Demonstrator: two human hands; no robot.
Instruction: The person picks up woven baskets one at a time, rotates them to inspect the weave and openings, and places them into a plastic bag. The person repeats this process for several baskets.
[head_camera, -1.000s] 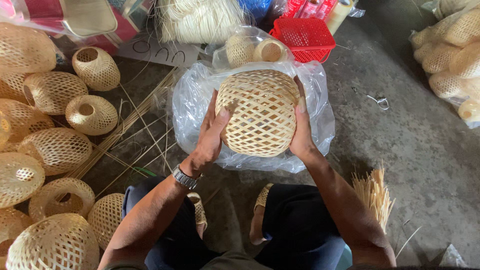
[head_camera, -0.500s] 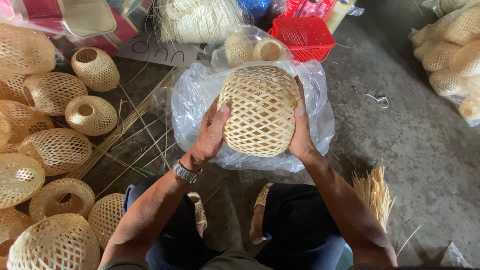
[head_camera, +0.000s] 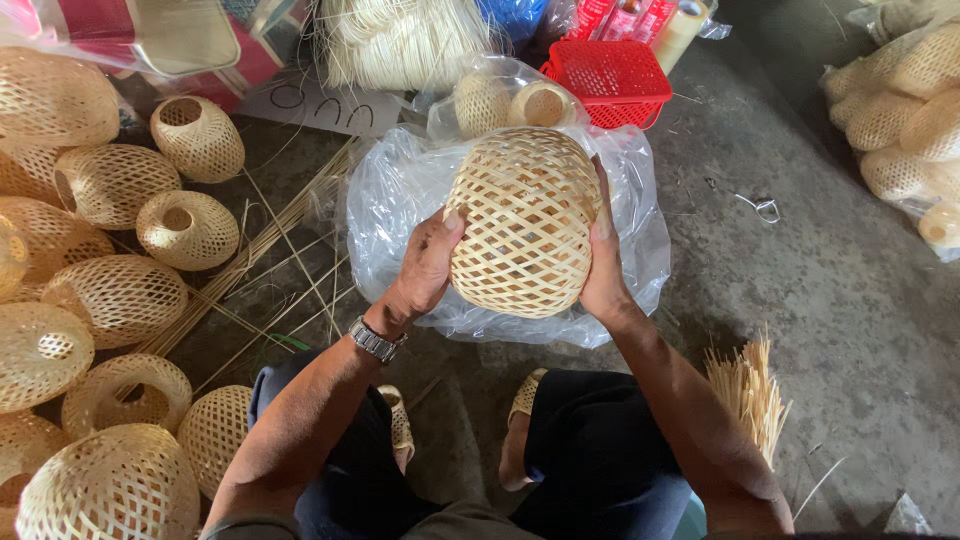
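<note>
Item: pale woven bamboo lattice globe (head_camera: 524, 225), held above a clear plastic bag (head_camera: 400, 200) on the concrete floor (head_camera: 800, 300). Left hand (head_camera: 425, 265) and right hand (head_camera: 603, 262) grasp it from opposite sides, palms flat. Handling advice: even, light pressure keeps the open weave round. Bag contents: two smaller woven shades (head_camera: 510, 100) at its far end. Beyond: red plastic mesh basket (head_camera: 610, 75), contents not visible.

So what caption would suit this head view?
Both hands, left hand and right hand, hold a woven basket over a clear plastic bag.
</note>
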